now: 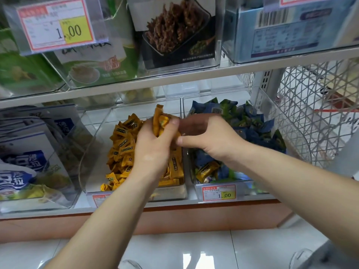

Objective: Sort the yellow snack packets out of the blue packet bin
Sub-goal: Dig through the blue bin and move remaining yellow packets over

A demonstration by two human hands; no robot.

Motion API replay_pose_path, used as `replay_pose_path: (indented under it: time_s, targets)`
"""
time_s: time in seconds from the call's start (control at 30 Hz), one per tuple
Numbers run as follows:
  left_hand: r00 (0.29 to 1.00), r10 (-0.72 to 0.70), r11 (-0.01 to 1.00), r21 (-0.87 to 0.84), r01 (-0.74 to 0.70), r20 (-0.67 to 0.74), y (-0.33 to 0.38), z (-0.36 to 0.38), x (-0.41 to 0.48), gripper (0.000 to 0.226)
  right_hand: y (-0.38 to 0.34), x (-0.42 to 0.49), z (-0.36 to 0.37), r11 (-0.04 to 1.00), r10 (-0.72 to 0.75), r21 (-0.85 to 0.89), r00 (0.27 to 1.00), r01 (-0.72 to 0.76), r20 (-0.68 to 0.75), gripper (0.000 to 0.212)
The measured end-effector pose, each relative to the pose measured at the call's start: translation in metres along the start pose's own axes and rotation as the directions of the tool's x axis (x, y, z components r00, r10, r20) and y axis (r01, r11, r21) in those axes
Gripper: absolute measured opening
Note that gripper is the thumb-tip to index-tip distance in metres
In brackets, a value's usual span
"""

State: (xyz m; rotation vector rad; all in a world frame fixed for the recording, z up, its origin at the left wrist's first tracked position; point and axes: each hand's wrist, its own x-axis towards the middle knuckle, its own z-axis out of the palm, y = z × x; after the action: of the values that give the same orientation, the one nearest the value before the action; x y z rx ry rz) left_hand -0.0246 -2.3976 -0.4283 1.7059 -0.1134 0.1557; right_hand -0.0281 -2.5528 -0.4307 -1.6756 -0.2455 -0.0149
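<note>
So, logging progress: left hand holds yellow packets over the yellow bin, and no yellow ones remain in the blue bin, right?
No: head view shows a yellow packet at the front of the blue bin. The left hand part is right.

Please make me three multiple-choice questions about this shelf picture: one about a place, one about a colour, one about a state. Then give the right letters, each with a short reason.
1. Where in the blue packet bin do the stray yellow packets lie?
A. at the back wall
B. near the front wall
C. nowhere

2. What colour are the packets in the middle bin, just left of it?
A. red
B. white
C. yellow

3. What is the left hand doing?
A. gripping a bunch of yellow packets
B. lying flat on the shelf
C. resting on the floor

Answers:
1 B: yellow wrappers show among the blue ones just behind the front price tag.
2 C: that bin is full of yellow wrappers.
3 A: its fingers curl round a bunch held above the middle bin.
</note>
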Motion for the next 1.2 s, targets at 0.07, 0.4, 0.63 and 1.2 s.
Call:
replay_pose_path:
  time_s: [0.07, 0.4, 0.63, 1.2]
  targets:
    - [0.994, 0.098, 0.982, 0.167, -0.09, -0.038, -0.001, -0.017, 0.013, 0.016, 0.0, 0.005, -0.012, 1.0, 0.013, -0.026, 0.997, -0.012, 0.071, 0.033]
    - [0.985, 0.096, 0.473, 0.864, -0.174, 0.146, -0.014, -0.055, 0.039, 0.081, 0.043, 0.004, -0.049, 0.504, 0.404, -0.851, 0.83, 0.15, 0.385, 0.023]
    - [0.83, 0.226, 0.486, 0.68, -0.549, 0.509, -0.011, -0.009, -0.001, 0.044, 0.055, 0.002, -0.034, 0.21, 0.351, -0.93, 0.864, 0.302, 0.36, 0.042]
    - [0.842, 0.241, 0.516, 0.671, -0.532, 0.483, -0.025, -0.002, 0.001, 0.038, 0.068, 0.008, -0.038, 0.398, 0.568, -0.916, 0.798, -0.053, 0.201, 0.04]
